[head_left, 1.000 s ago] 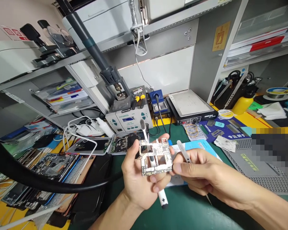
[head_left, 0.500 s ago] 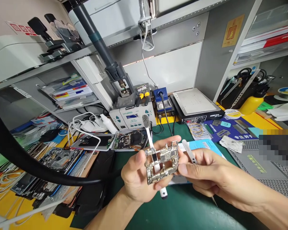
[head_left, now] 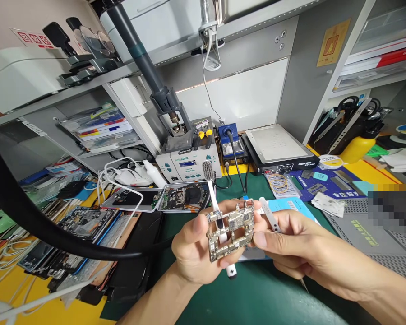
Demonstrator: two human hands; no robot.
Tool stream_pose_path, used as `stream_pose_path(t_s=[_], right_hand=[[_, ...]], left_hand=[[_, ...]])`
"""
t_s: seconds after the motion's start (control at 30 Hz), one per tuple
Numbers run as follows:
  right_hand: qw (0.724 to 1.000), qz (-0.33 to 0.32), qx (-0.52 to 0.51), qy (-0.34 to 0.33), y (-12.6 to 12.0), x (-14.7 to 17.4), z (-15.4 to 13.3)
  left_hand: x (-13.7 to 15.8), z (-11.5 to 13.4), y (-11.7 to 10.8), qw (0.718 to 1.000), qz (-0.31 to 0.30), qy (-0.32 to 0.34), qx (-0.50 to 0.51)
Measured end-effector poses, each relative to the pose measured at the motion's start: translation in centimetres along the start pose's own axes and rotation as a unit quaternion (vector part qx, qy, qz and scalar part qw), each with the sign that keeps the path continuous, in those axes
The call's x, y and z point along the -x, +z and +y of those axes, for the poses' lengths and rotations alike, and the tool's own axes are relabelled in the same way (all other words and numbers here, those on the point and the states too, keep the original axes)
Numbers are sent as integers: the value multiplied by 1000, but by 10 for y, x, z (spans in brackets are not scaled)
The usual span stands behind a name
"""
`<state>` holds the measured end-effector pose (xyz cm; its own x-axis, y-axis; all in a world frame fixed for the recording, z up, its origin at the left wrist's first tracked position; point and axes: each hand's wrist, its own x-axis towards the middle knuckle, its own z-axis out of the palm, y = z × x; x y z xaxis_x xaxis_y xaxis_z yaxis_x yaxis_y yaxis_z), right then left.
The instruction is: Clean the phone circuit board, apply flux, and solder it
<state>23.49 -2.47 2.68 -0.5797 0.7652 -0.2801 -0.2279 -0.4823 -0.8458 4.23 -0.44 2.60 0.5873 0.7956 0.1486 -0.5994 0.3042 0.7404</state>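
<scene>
A workbench covered by a dark green mat carries the things. Toward the back stand a hot-air rework station, a blue soldering iron stand just beside it, and a black heating plate to the right. In front of the station lie two opened phones side by side, with white cables near them. The left end is heaped with dismantled phone parts on a yellow surface. To the right lie a blue mat with small parts, a grey perforated pad and what may be a yellow bottle.
</scene>
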Motion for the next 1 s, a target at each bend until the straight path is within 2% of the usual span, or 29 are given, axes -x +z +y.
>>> stream_pose_path(t_s=[0.2, 0.33, 0.57, 1.0], right_hand=[[1000, -7, -17, -1, -1, 2, 2], [999, 6, -46, -1, -4, -1, 3], [993, 39, -109, 21, -6, -9, 3], [990, 45, -134, 27, -8, -11, 1]], left_hand=[[1, 0, 1, 999, 33, -19, 20], [-1, 0, 5, 994, 107, -7, 23], [-3, -5, 15, 975, 215, 6, -48], [-2, -7, 19, 959, 248, -2, -133]])
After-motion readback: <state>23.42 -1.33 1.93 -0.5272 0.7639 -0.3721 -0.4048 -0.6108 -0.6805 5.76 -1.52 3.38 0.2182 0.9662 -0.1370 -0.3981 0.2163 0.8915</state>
